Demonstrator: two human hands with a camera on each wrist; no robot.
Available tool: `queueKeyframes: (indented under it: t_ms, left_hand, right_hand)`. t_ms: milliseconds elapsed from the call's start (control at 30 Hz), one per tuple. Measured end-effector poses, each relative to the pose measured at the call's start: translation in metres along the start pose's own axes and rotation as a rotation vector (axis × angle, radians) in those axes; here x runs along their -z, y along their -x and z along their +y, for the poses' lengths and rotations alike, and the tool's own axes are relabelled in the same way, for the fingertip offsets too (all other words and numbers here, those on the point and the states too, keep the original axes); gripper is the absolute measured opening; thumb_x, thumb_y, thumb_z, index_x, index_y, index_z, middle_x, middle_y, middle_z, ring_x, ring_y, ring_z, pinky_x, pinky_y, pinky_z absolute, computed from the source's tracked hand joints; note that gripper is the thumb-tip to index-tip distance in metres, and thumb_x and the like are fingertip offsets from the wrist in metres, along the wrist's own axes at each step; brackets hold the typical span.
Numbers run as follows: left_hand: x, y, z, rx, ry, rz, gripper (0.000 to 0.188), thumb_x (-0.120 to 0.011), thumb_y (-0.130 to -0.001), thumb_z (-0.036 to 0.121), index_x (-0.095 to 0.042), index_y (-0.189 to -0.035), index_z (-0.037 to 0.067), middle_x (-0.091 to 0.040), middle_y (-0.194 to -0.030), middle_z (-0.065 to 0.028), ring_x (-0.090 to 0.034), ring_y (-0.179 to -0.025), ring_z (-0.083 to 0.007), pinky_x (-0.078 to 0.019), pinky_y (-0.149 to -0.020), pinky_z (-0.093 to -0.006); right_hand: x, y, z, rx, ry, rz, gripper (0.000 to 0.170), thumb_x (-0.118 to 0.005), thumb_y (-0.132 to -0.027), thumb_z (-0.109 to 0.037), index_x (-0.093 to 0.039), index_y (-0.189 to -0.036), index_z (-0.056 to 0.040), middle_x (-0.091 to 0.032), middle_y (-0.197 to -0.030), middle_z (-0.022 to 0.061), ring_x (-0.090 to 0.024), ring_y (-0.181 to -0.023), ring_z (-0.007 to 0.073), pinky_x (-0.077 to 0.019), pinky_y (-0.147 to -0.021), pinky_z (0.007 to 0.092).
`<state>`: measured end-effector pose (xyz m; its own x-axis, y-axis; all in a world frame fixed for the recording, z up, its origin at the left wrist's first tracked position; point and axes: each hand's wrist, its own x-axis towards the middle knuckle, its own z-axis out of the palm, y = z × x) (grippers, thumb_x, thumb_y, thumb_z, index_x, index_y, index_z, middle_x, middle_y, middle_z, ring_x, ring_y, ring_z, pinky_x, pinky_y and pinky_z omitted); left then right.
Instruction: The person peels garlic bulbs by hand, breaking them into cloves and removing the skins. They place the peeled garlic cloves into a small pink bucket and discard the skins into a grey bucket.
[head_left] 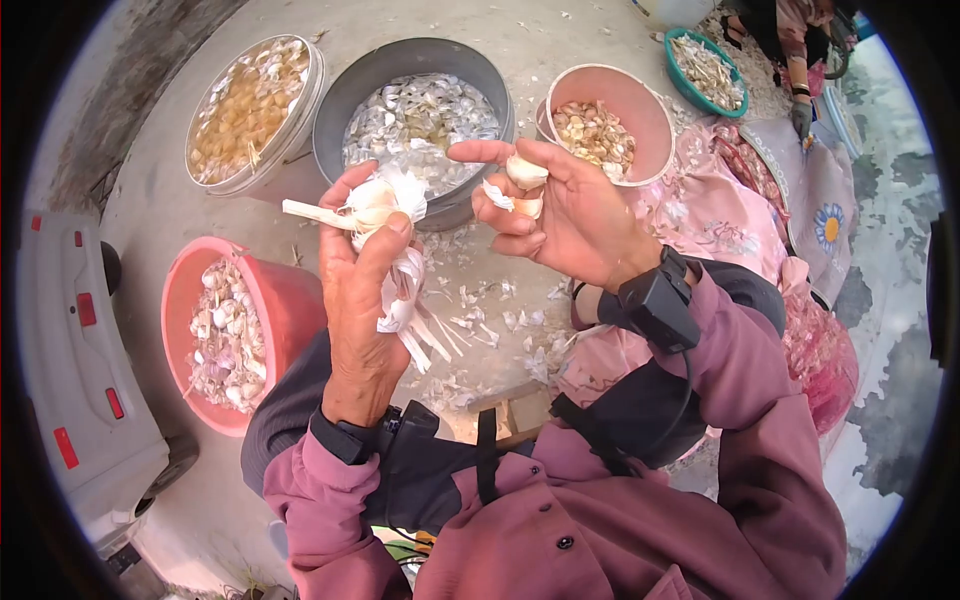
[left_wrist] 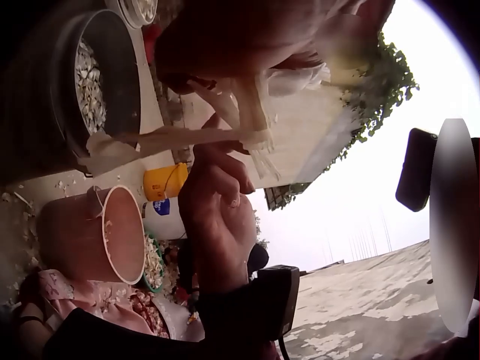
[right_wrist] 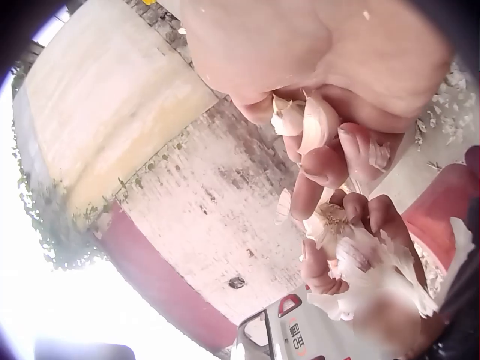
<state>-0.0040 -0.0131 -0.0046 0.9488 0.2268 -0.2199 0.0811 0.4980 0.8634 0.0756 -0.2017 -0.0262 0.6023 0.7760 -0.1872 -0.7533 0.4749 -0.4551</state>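
Observation:
The left hand grips a partly opened garlic bulb with its stem pointing left; loose skins and several dry stems hang below the palm. In the right wrist view that bulb shows between the left hand's fingers. Facing it, the right hand holds separated cloves in its curled fingers, palm up, with its index finger pointing toward the bulb. Two of these cloves show in the right wrist view. The left wrist view shows a stem below the left hand.
A grey tub of cloves in water stands ahead, between a white bucket and a pink bucket. Garlic bulbs fill a red bucket at left. A green basin and another person's gloved hand are at upper right.

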Motion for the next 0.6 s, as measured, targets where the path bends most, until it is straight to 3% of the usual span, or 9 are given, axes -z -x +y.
queueKeyframes:
  t_ms: [100, 167, 267, 433, 500, 600]
  left_hand:
    - [-0.001, -0.001, -0.003, -0.005, -0.014, -0.007, 0.057, -0.062, -0.088, 0.003, -0.040, -0.140, 0.009, -0.057, -0.116, -0.0067, -0.057, -0.097, -0.0121, -0.0479, -0.081, -0.0237]
    - [0.001, 0.000, -0.002, 0.072, -0.049, -0.054, 0.062, -0.058, -0.084, -0.004, -0.037, -0.141, 0.008, -0.056, -0.119, -0.0080, -0.057, -0.105, -0.0149, -0.0481, -0.086, -0.0267]
    - [0.001, 0.000, -0.006, 0.057, -0.085, -0.116, 0.065, -0.052, -0.081, -0.003, -0.035, -0.144, 0.006, -0.054, -0.122, -0.0091, -0.058, -0.099, -0.0154, -0.0515, -0.084, -0.0300]
    - [-0.001, 0.001, -0.009, 0.050, -0.062, -0.128, 0.067, -0.048, -0.079, -0.006, -0.033, -0.144, 0.005, -0.051, -0.129, -0.0105, -0.057, -0.108, -0.0185, -0.0505, -0.089, -0.0322]
    - [-0.002, 0.001, -0.009, 0.068, -0.111, -0.136, 0.066, -0.049, -0.080, -0.006, -0.033, -0.143, 0.004, -0.049, -0.131, -0.0100, -0.057, -0.110, -0.0182, -0.0505, -0.090, -0.0327]
    - [-0.004, 0.002, -0.007, 0.110, -0.106, -0.128, 0.073, -0.054, -0.073, -0.008, -0.033, -0.142, 0.004, -0.048, -0.129, -0.0113, -0.051, -0.118, -0.0200, -0.0426, -0.099, -0.0338]
  right_hand:
    - [0.002, 0.000, -0.002, 0.009, 0.014, -0.051, 0.054, -0.024, -0.107, -0.038, -0.045, -0.137, 0.0018, -0.060, -0.092, 0.0050, -0.044, -0.070, 0.0103, -0.0360, -0.060, 0.0251]
    - [0.002, 0.001, -0.002, 0.019, 0.008, -0.026, 0.055, -0.023, -0.107, -0.039, -0.045, -0.137, 0.0019, -0.061, -0.092, 0.0054, -0.044, -0.070, 0.0101, -0.0358, -0.060, 0.0251]
    - [0.004, 0.002, -0.004, 0.025, -0.018, -0.002, 0.058, -0.021, -0.107, -0.043, -0.045, -0.136, 0.0018, -0.062, -0.093, 0.0069, -0.044, -0.069, 0.0100, -0.0352, -0.059, 0.0247]
    - [0.013, 0.004, -0.007, 0.052, 0.134, -0.052, 0.054, -0.025, -0.107, -0.044, -0.048, -0.127, -0.0001, -0.065, -0.095, 0.0097, -0.044, -0.068, 0.0100, -0.0339, -0.057, 0.0239]
    - [0.002, 0.006, -0.008, 0.021, 0.208, 0.175, 0.048, -0.030, -0.106, -0.043, -0.049, -0.122, -0.0020, -0.067, -0.096, 0.0114, -0.044, -0.067, 0.0096, -0.0330, -0.055, 0.0232]
    - [-0.006, 0.008, -0.009, 0.054, 0.329, 0.261, 0.044, -0.034, -0.105, -0.040, -0.049, -0.121, -0.0020, -0.068, -0.097, 0.0126, -0.045, -0.066, 0.0092, -0.0327, -0.055, 0.0229]
